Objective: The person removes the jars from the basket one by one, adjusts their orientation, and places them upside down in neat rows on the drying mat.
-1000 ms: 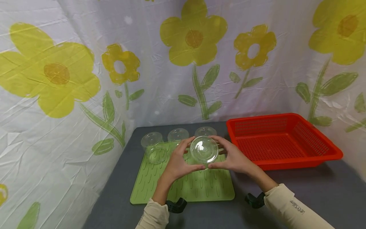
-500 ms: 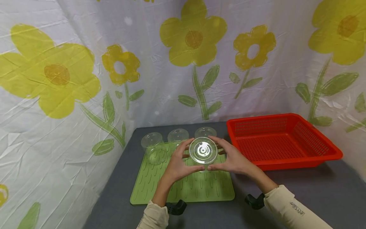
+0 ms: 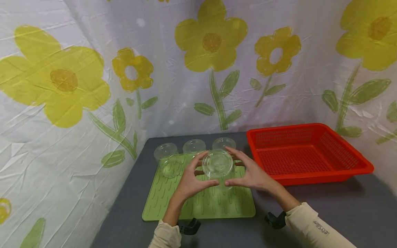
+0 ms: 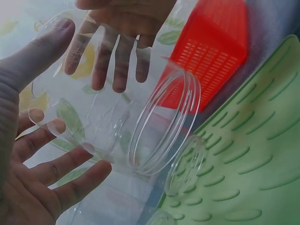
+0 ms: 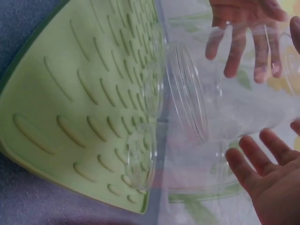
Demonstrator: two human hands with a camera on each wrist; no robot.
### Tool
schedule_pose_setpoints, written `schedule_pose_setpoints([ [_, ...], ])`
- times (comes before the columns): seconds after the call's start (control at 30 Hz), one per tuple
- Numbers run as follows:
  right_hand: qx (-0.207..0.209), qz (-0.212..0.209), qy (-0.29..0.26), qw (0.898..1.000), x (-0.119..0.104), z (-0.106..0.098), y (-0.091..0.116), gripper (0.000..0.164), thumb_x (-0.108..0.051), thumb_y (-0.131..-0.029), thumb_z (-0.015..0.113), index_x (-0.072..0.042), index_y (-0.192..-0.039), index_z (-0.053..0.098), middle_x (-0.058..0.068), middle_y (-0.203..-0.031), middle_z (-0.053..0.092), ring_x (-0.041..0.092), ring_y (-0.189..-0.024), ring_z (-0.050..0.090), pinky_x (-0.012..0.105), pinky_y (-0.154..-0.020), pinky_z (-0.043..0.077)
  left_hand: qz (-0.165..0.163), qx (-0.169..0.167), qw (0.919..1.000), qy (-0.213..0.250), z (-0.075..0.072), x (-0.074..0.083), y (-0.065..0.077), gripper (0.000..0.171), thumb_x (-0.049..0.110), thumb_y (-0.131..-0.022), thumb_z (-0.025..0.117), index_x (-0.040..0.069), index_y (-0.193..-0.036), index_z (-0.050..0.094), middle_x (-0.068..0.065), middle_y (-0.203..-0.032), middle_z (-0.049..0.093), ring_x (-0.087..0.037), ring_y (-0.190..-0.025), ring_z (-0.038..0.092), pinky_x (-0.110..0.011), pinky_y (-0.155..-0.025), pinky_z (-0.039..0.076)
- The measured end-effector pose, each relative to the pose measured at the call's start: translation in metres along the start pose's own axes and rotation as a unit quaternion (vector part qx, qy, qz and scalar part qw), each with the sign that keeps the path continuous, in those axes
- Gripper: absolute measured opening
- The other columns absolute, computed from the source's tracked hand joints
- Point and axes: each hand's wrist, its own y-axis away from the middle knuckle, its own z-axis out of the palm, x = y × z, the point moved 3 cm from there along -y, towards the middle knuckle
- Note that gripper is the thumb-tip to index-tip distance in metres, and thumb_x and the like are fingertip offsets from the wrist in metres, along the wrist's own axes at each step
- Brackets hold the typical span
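Note:
A clear, see-through cup (image 3: 218, 164) is held between both hands above the green ridged mat (image 3: 198, 205). My left hand (image 3: 191, 177) holds its left side, the fingers behind and the thumb in front. On the opposite side my right hand (image 3: 249, 170) holds it in the same way, the two thumbs close together. In the left wrist view, the cup's ringed end (image 4: 165, 123) faces the mat, with fingertips along the clear wall. Three similar clear cups stand at the mat's back edge: one at left (image 3: 169, 165), one in the middle (image 3: 193, 146) and one at right (image 3: 224, 143).
A red perforated basket (image 3: 325, 175) sits on the dark grey table (image 3: 124, 210), right of the mat. Behind the table hangs a white curtain (image 3: 167, 113) printed with yellow flowers. Both wrists wear dark camera mounts, one of them the left mount (image 3: 190, 227).
The held cup has shifted slightly left and tilted, so more of its side shows below the round end. Its bright glare has faded. Both hands keep their hold; the other cups stay put.

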Motion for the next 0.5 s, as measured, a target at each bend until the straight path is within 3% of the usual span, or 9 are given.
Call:
schedule_pose_setpoints([
  [0.23,-0.002,0.001,-0.001,1.0,0.001,0.008,-0.001,0.099,-0.04,-0.069,0.087,-0.038,-0.149,0.028,-0.001,-0.147,0.043,0.026,-0.12,0.056,0.051,-0.097,0.049,0.003,-0.01,0.9998,0.016,-0.002,0.002,0.003,0.093,0.031,-0.07,0.087,0.037,-0.147,0.035,0.004,-0.147,0.042,-0.024,-0.125,0.052,-0.041,-0.093,0.053],
  [0.5,0.001,0.006,-0.009,1.0,0.001,0.014,-0.003,0.097,-0.039,-0.069,0.087,-0.023,-0.149,0.035,0.0,-0.143,0.048,0.025,-0.118,0.056,0.053,-0.094,0.05,-0.004,-0.014,0.9998,0.01,-0.006,-0.001,0.006,0.093,0.031,-0.07,0.088,0.039,-0.146,0.036,0.005,-0.147,0.042,-0.024,-0.123,0.052,-0.039,-0.093,0.053],
])
